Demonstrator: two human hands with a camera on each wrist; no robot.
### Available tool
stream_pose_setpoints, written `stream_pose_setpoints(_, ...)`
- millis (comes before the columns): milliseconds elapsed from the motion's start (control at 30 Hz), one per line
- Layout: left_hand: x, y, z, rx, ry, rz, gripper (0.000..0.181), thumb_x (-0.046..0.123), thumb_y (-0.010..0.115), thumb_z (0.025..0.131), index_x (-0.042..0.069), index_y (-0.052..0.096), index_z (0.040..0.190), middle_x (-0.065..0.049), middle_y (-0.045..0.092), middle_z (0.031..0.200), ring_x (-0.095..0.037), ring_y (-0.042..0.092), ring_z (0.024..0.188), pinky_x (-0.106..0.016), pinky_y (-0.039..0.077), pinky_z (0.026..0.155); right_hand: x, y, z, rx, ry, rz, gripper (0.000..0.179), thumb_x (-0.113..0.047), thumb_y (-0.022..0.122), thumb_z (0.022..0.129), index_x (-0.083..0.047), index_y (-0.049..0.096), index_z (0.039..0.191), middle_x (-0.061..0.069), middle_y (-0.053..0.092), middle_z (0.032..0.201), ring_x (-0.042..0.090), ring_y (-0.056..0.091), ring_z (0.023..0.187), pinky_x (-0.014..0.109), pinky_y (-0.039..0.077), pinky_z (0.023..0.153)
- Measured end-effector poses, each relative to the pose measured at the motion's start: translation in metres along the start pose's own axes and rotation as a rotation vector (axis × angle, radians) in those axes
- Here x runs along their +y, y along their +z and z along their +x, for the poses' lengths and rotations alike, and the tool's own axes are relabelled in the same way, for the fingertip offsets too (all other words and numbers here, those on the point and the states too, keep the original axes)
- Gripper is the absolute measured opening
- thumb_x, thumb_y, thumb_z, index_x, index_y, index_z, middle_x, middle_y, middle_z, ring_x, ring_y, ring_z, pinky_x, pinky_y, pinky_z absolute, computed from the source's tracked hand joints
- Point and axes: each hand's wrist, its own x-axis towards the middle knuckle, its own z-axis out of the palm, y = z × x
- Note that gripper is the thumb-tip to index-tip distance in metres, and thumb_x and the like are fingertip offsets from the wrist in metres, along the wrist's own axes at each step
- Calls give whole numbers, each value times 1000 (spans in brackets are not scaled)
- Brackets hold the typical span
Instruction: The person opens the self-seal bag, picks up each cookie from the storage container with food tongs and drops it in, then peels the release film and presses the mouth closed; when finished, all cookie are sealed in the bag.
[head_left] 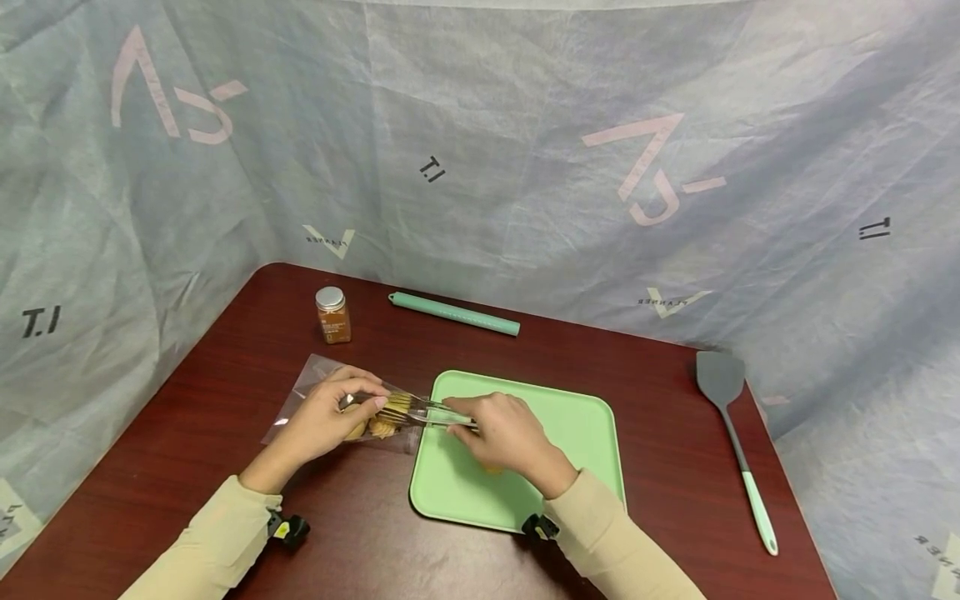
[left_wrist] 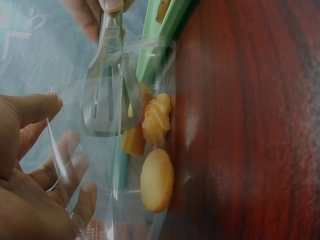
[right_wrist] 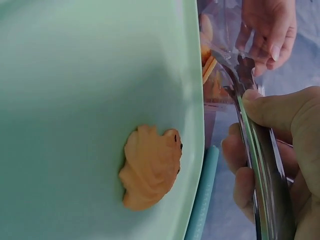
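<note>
My left hand (head_left: 330, 417) holds the film of a clear plastic bag (head_left: 307, 379), thumb and fingers around it; the exact contact is hard to see through the film. Inside lie several cookies, among them an oval one (left_wrist: 157, 181) and a ridged one (left_wrist: 157, 120). My right hand (head_left: 502, 429) grips metal tongs (right_wrist: 257, 150) over the left edge of the green tray (head_left: 577, 425). The slotted head of the tongs (left_wrist: 107, 105) reaches to the cookies in the bag. A ridged cookie (right_wrist: 151, 167) lies on the tray, mostly hidden under my right hand in the head view.
A spice jar (head_left: 333, 315) with a silver lid stands behind the bag. The green rod (head_left: 453, 313) lies at the back of the dark red table (head_left: 360, 542). At the far right rests a grey spatula (head_left: 731, 417) with a pale handle. Grey cloth hangs around the table.
</note>
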Motion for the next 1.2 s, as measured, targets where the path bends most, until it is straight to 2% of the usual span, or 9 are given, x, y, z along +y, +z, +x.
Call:
stream_pose_setpoints(133,0,0,0,4,2,2,11,13,75,95,7,78,103,-5,64,115,-24,58,110,-49,46,92,-2,-1,2,16,-4,-18,36,-34,72,97,-21,71,130,-17,43,54,-1,36,43,26,36,45)
stream_pose_setpoints(233,-1,1,1,6,5,5,11,13,75,95,7,78,103,-5,65,115,-23,59,110,-49,46,92,-2,-3,1,21,1,-17,36,-34,73,96,-22,71,130,-17,42,54,0,35,43,26,35,45)
stream_pose_setpoints(400,-3,2,1,-2,1,0,11,15,74,96,8,78,104,-3,64,114,-23,59,109,-49,46,91,3,-10,-14,44,17,16,37,-34,76,93,-21,72,128,-17,38,52,-1,25,43,25,31,45)
stream_pose_setpoints(467,-3,2,1,-4,1,-2,10,14,74,96,8,78,103,-2,64,114,-22,59,108,-47,47,90,8,-15,-24,63,20,31,38,-32,78,92,-20,72,127,-18,45,55,-3,27,44,24,30,44)
stream_pose_setpoints(600,-4,2,1,-3,9,-2,9,13,74,96,9,78,102,-6,65,114,-22,60,108,-44,48,89,22,-25,-49,83,38,50,41,-31,80,90,-19,72,128,-14,66,73,-7,47,55,23,39,49)
stream_pose_setpoints(667,-4,1,1,-1,17,-1,8,13,74,95,10,78,102,-8,65,115,-22,60,108,-42,48,88,30,-31,-65,85,66,49,42,-31,81,90,-20,71,129,-12,71,84,-7,53,61,23,42,50)
stream_pose_setpoints(767,-5,1,0,5,31,4,7,12,74,95,14,78,101,-11,65,116,-22,59,109,-38,49,87,41,-39,-91,96,116,42,46,-32,84,87,-22,71,130,-12,73,89,-8,56,66,23,41,50)
stream_pose_setpoints(1000,-8,0,-1,9,35,13,7,13,74,95,15,78,102,-11,65,116,-22,58,111,-39,49,84,62,-63,-152,149,188,-3,48,-28,88,82,-22,72,127,-24,66,80,-10,53,64,22,39,49)
stream_pose_setpoints(1200,-9,0,0,11,52,36,8,10,75,94,12,78,101,-11,66,115,-22,59,110,-38,48,84,69,-85,-197,145,221,-18,46,-26,88,82,-23,72,126,-26,45,62,-8,35,53,16,28,46)
